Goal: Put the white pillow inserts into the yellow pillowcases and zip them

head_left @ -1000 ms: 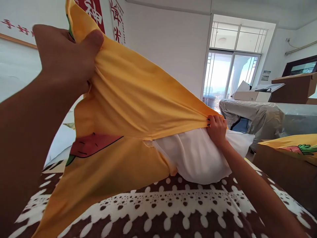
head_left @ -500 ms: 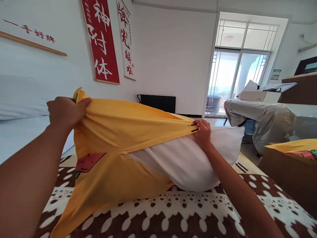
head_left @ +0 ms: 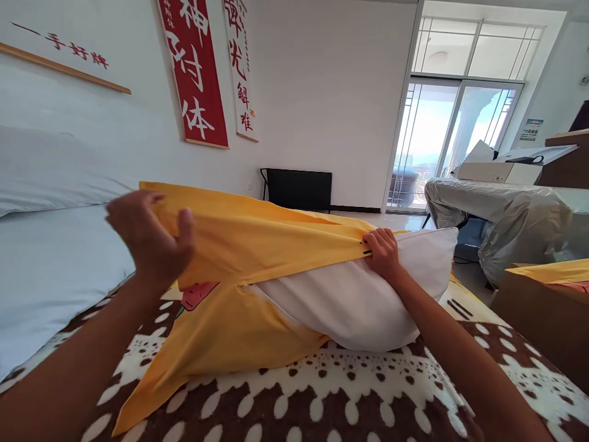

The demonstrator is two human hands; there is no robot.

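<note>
Enclosing white pillow (head_left: 340, 307) partway, yellow pillowcase (head_left: 248, 233), right hand (head_left: 383, 253) gripping edge

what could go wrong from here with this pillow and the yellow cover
The white pillow bulges out of the yellow cover, so it could slip farther out. The left hand is open at the cover's left end, which might sag. The right hand grips the cover's edge; a hard pull might strain the fabric.

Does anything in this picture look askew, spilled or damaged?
I see no spill or clear damage. Only the yellow pillowcase looks askew: it is creased and pulled unevenly, covering the white pillow just partly, leaving it bare below the right hand.
</note>
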